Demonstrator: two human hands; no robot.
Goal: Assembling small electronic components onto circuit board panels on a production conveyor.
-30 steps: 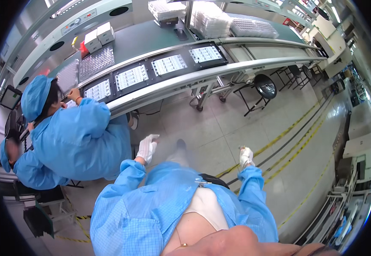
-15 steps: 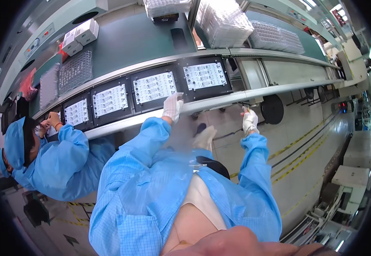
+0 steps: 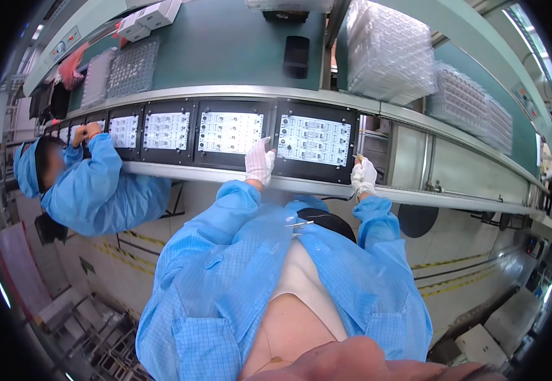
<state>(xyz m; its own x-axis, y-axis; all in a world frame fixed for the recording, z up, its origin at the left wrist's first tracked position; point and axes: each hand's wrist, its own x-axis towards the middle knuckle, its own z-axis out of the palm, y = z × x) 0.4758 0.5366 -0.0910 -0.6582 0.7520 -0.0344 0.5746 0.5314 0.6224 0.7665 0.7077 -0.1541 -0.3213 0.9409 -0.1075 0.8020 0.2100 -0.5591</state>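
The left hand (image 3: 259, 162), in a white knit glove, lies flat with fingers spread on the black tray (image 3: 316, 141), touching its left edge at about 9 o'clock. The right hand (image 3: 363, 176), gloved alike, is curled at the tray's lower right corner, about 4 o'clock; whether it grips anything I cannot tell. The tray is a flat matte rectangle holding a pale circuit panel (image 3: 314, 140), long axis running left to right along the steel-edged conveyor (image 3: 212, 173). At 9 o'clock a co-worker (image 3: 98, 187) in a blue smock handles another tray.
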